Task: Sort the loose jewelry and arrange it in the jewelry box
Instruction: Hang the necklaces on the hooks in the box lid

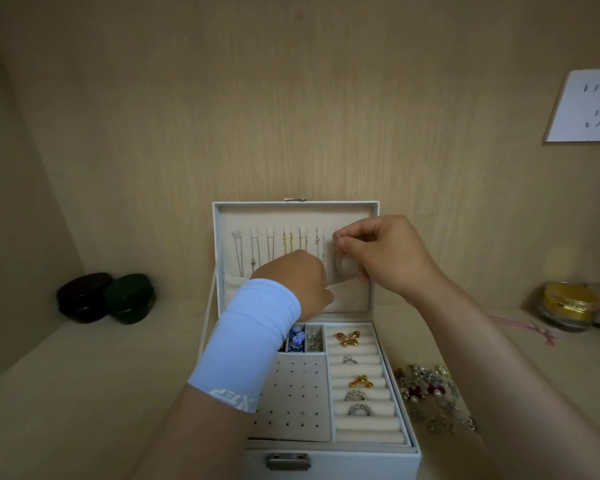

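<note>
A white jewelry box (374,459) stands open in front of me, its lid (219,216) upright. Several necklaces (286,242) hang from hooks inside the lid. My right hand (385,254) pinches a thin silver chain (337,261) at the rightmost hook. My left hand (298,282), with a light blue wrist sleeve, reaches to the lid's lower pocket edge and pinches there; its fingertips are hidden. Rings, among them a gold butterfly ring (347,338), sit in the ring rolls on the right. Loose jewelry (433,393) lies in a pile on the shelf right of the box.
Two dark round tins (106,297) sit at the back left. Glass jars with a gold lid (568,304) stand at the back right, a thin pink cord (530,329) beside them. A wall socket (586,107) is on the back panel. The earring panel (297,393) holds nothing.
</note>
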`<state>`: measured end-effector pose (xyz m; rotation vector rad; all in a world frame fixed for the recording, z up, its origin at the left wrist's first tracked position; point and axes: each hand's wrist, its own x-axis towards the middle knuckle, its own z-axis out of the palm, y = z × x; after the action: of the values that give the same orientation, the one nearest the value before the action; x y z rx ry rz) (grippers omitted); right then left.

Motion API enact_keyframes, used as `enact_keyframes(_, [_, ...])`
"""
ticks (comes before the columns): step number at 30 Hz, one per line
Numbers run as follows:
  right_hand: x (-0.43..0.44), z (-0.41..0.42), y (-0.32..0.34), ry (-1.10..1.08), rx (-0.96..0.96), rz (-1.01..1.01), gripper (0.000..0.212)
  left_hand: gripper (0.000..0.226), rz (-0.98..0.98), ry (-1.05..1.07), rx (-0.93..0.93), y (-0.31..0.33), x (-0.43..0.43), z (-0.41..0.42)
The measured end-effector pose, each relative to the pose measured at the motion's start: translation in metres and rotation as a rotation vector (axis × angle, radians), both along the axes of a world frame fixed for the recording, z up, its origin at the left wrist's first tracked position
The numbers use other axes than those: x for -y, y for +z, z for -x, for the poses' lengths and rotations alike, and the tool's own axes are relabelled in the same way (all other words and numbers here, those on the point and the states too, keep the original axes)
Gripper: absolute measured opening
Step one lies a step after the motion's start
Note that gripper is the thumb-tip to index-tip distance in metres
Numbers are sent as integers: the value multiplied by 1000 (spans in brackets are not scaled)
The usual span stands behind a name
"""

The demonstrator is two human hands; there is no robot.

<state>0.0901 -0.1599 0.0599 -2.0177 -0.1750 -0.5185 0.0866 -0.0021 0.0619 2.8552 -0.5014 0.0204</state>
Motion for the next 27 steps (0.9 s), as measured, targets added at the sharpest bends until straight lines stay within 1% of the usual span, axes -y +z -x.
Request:
enact_keyframes(3, [-2, -3, -8, -60, 48, 263, 11, 28, -4, -11, -52, 3, -3, 1])
enact_keyframes(6, [-6, -2, -13, -89, 10, 544, 13, 27, 8, -32, -83, 5, -6, 1])
enact_keyframes(8, [-10, 1, -13, -117, 7, 688, 13, 25, 38, -43, -104, 7, -9, 1])
enact_keyframes(9, [-10, 2, -13, -126, 30, 724, 14, 25, 51, -47, -114, 8, -9, 1])
enact_keyframes(12, [-8, 4, -8, -116, 59, 732, 16, 24, 75, -46, -112, 7, -9, 0])
enact_keyframes(15, [-7, 6, -7, -55, 1, 744, 13, 18, 100, -38, -98, 5, -10, -2])
enact_keyframes(17, [-6, 8, -7, -3, -37, 728, 17, 20, 117, -36, -92, 4, -10, -3])
enact_keyframes(18, [-3, 10, -5, 18, -48, 691, 18, 24, 125, -36, -85, 4, -10, -2])
enact_keyframes(20, [9, 14, 4, 26, -49, 557, 14, 29, 146, -39, -53, 4, -10, -1])
enact_keyframes(22, [30, 21, 16, -15, -41, 436, 11, 30, 187, -63, -8, 6, -6, 2])
enact_keyframes(23, [43, 24, 21, -38, -43, 413, 9, 28, 217, -84, 17, 6, -3, 4])
enact_keyframes(25, [76, 31, 27, -73, -83, 431, 8, 24, 280, -136, 63, 5, 13, 11])
enact_keyframes(27, [106, 33, 24, -111, -155, 498, 9, 18, 354, -190, 72, 2, 30, 18])
